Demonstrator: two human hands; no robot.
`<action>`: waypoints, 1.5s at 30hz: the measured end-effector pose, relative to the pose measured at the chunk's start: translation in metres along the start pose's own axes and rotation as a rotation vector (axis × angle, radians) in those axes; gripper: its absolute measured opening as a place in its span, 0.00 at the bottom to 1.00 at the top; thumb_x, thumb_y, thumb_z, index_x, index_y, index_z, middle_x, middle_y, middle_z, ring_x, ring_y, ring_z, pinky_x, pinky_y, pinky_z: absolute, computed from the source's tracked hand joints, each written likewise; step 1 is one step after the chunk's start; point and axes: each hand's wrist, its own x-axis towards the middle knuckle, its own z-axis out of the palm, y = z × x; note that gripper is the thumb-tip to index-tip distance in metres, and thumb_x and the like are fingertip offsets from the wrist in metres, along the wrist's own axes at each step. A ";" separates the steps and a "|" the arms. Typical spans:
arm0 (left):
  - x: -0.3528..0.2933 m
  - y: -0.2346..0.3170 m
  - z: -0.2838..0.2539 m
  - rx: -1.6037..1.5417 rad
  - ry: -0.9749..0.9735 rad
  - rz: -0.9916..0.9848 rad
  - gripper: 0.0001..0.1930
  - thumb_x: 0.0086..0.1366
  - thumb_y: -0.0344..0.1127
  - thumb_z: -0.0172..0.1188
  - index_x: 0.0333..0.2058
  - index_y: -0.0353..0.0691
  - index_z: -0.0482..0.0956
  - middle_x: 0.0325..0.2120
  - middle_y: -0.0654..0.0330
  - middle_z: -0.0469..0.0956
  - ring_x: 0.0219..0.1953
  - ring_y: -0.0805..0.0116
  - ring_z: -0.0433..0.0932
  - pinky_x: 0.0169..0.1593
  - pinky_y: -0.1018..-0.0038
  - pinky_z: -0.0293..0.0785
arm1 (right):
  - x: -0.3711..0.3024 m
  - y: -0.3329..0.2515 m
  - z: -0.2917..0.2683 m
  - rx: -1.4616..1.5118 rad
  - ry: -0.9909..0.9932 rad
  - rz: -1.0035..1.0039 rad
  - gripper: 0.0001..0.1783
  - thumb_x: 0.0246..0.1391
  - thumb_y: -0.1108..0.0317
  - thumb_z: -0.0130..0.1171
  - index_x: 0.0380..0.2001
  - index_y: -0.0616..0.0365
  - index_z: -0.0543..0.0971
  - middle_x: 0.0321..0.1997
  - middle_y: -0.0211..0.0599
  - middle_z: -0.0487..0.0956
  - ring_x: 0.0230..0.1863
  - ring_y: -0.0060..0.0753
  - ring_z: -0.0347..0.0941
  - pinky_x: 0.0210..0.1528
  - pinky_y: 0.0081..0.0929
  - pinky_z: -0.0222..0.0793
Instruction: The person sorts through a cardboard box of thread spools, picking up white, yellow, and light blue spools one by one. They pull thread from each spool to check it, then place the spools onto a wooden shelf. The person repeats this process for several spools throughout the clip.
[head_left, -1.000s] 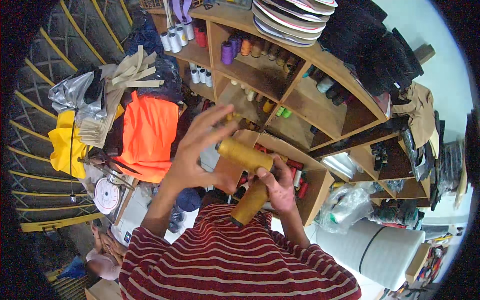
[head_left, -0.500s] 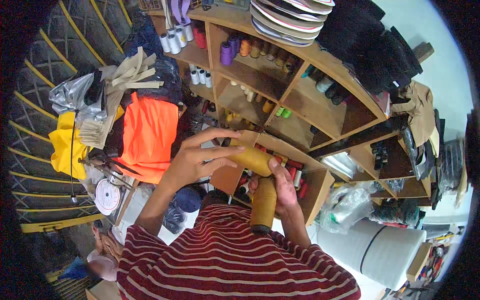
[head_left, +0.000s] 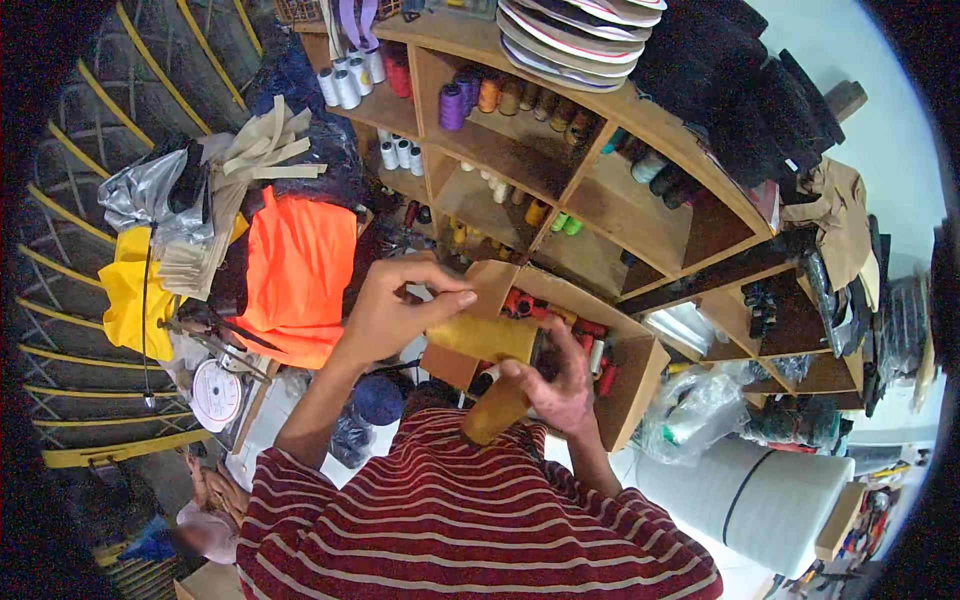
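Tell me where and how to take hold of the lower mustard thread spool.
The lower mustard thread spool is probably best wrapped around its free lower end, coming from the person's left: its long, rounded body slants down and leftward, leaving that end exposed, while the right hand is at its upper end.

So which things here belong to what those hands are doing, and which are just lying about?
In use:
left hand, near the upper yellow spool
right hand, holding the lower yellow spool

Lying about, seemingly:
orange cloth
shelved purple spools
white roll
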 end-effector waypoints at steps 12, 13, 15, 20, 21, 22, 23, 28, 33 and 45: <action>0.000 0.031 -0.008 0.352 0.176 0.334 0.16 0.63 0.33 0.60 0.50 0.43 0.80 0.48 0.54 0.78 0.53 0.56 0.76 0.52 0.65 0.72 | -0.004 0.000 0.008 0.092 -0.058 0.093 0.37 0.44 0.60 0.72 0.55 0.62 0.69 0.50 0.48 0.76 0.54 0.42 0.74 0.56 0.36 0.68; -0.005 0.034 -0.007 0.396 0.096 0.430 0.17 0.60 0.35 0.62 0.49 0.42 0.81 0.48 0.54 0.78 0.52 0.56 0.77 0.52 0.65 0.72 | -0.003 0.000 0.007 0.066 -0.080 0.074 0.37 0.45 0.59 0.71 0.56 0.62 0.69 0.51 0.48 0.76 0.54 0.42 0.74 0.57 0.36 0.68; -0.009 0.037 -0.004 0.482 -0.067 0.620 0.20 0.54 0.37 0.68 0.47 0.42 0.81 0.47 0.54 0.80 0.50 0.56 0.78 0.50 0.65 0.72 | -0.001 -0.002 0.001 0.016 -0.123 0.037 0.37 0.46 0.57 0.69 0.57 0.62 0.68 0.52 0.49 0.76 0.55 0.42 0.74 0.57 0.36 0.67; -0.011 0.010 0.010 0.153 -0.129 0.493 0.22 0.47 0.37 0.72 0.44 0.44 0.84 0.44 0.56 0.81 0.45 0.59 0.80 0.46 0.67 0.73 | -0.001 0.002 0.001 0.014 -0.104 -0.047 0.37 0.49 0.54 0.65 0.58 0.63 0.67 0.53 0.50 0.76 0.56 0.43 0.74 0.58 0.37 0.67; -0.011 0.009 0.013 0.102 -0.104 0.479 0.21 0.47 0.36 0.72 0.43 0.44 0.84 0.43 0.56 0.82 0.44 0.59 0.81 0.46 0.67 0.74 | 0.000 0.002 0.001 0.021 -0.100 -0.049 0.37 0.50 0.53 0.65 0.58 0.63 0.67 0.53 0.50 0.76 0.56 0.43 0.74 0.58 0.37 0.67; -0.011 0.013 0.014 0.025 -0.078 0.440 0.18 0.47 0.33 0.72 0.40 0.45 0.86 0.42 0.61 0.82 0.42 0.62 0.81 0.45 0.68 0.74 | 0.001 0.003 0.001 0.002 -0.093 -0.081 0.37 0.50 0.54 0.65 0.58 0.63 0.67 0.53 0.50 0.76 0.55 0.43 0.74 0.58 0.37 0.68; -0.011 0.012 0.015 0.032 -0.074 0.457 0.18 0.47 0.32 0.72 0.40 0.45 0.86 0.41 0.62 0.82 0.41 0.62 0.81 0.45 0.68 0.74 | 0.002 0.004 0.000 -0.017 -0.087 -0.113 0.36 0.50 0.55 0.65 0.58 0.63 0.67 0.52 0.50 0.76 0.54 0.43 0.75 0.57 0.37 0.68; -0.011 0.011 0.022 0.133 0.026 0.574 0.11 0.48 0.32 0.71 0.33 0.41 0.85 0.37 0.63 0.83 0.37 0.62 0.82 0.40 0.68 0.75 | -0.004 0.014 0.006 0.046 -0.062 -0.019 0.37 0.46 0.59 0.68 0.58 0.61 0.68 0.53 0.50 0.77 0.52 0.50 0.77 0.54 0.40 0.72; -0.010 0.015 0.025 0.321 0.092 0.486 0.07 0.52 0.32 0.68 0.28 0.39 0.79 0.31 0.58 0.80 0.35 0.58 0.81 0.33 0.66 0.75 | -0.001 0.006 0.009 -0.109 -0.032 -0.048 0.34 0.47 0.64 0.70 0.56 0.61 0.69 0.47 0.47 0.79 0.49 0.41 0.78 0.52 0.35 0.73; 0.023 -0.015 -0.017 0.174 0.114 -0.071 0.12 0.68 0.33 0.55 0.26 0.32 0.77 0.16 0.64 0.73 0.21 0.75 0.72 0.27 0.74 0.68 | -0.008 0.009 0.008 0.099 -0.043 -0.023 0.33 0.47 0.68 0.69 0.56 0.61 0.67 0.50 0.50 0.77 0.51 0.46 0.77 0.53 0.36 0.71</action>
